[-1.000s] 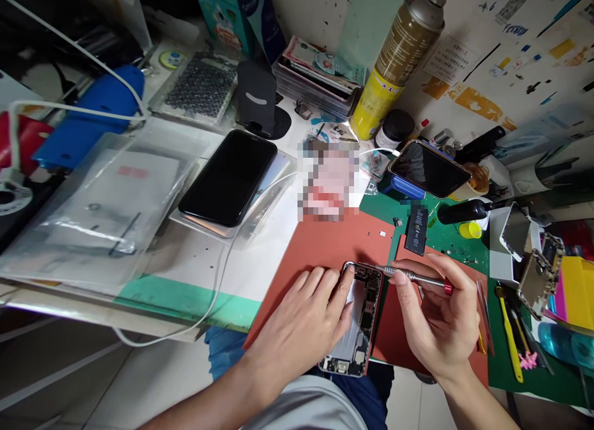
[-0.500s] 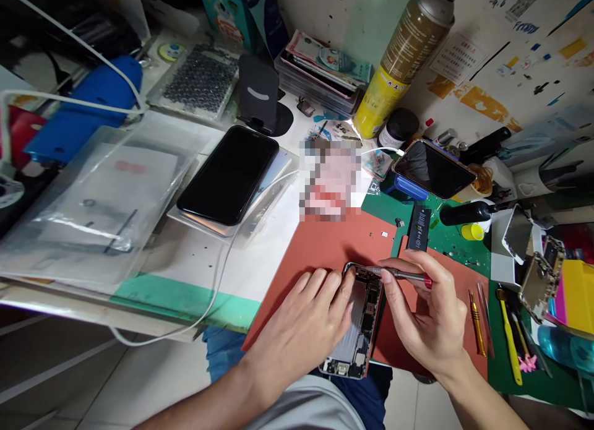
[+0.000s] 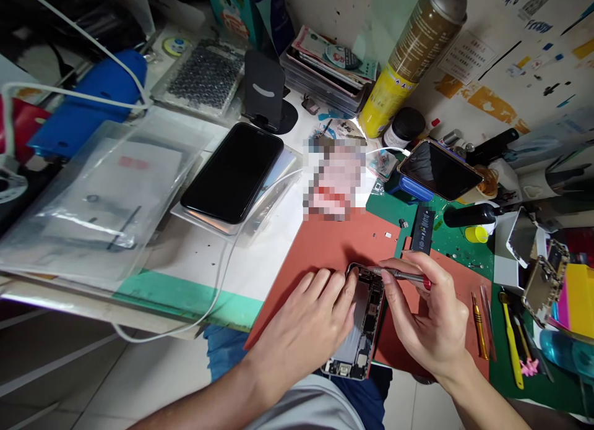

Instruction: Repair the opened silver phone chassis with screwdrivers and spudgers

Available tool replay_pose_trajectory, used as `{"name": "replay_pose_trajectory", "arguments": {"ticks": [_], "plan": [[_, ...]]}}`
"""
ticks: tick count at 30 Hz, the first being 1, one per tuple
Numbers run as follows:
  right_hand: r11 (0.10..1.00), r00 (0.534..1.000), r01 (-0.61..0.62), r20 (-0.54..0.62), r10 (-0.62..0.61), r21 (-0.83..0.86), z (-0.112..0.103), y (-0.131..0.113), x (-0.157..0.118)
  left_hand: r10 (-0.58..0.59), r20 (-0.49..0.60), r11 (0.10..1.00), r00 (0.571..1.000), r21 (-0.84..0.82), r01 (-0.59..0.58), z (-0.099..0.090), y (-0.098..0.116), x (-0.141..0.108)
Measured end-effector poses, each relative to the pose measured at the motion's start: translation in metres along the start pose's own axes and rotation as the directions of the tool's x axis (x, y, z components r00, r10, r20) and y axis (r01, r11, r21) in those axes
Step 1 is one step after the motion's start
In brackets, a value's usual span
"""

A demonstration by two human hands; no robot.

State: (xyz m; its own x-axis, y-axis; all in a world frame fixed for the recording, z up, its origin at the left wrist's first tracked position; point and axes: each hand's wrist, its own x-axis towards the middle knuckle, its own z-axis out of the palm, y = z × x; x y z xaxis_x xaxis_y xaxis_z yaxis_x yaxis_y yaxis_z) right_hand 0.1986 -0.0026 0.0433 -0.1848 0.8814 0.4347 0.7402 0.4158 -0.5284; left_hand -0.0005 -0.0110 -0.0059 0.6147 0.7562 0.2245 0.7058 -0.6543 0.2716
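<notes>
Phone housing [image 3: 357, 349] open, logic board [image 3: 372, 312] exposed, lying flat on red-orange mat [image 3: 320, 250]. Left hand [image 3: 301, 334] spread, fingertips [image 3: 346, 288] pressed against housing's upper edge. Right hand [image 3: 429, 312] pinches precision screwdriver [image 3: 401, 274], tip at housing's top corner. Loose battery [image 3: 423, 230] just beyond housing, on green mat [image 3: 457, 247]. Housing likely light and stiff, but board and thin internal parts look fragile; best held by outer edges, not board.
</notes>
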Motion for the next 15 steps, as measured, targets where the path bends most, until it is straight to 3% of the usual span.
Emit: {"name": "replay_pose_trajectory", "arguments": {"ticks": [11,15], "plan": [[0.995,0.994,0.071,0.083,-0.065,-0.073,-0.003,-0.005,0.007,0.017,-0.026,1.000,1.000,-0.009,-0.018,-0.003,0.000,0.001],[0.967,0.979,0.181,0.132,-0.159,-0.181,-0.005,-0.006,0.014,0.034,-0.035,0.999,0.999,0.002,-0.034,-0.003,0.000,0.000]]}}
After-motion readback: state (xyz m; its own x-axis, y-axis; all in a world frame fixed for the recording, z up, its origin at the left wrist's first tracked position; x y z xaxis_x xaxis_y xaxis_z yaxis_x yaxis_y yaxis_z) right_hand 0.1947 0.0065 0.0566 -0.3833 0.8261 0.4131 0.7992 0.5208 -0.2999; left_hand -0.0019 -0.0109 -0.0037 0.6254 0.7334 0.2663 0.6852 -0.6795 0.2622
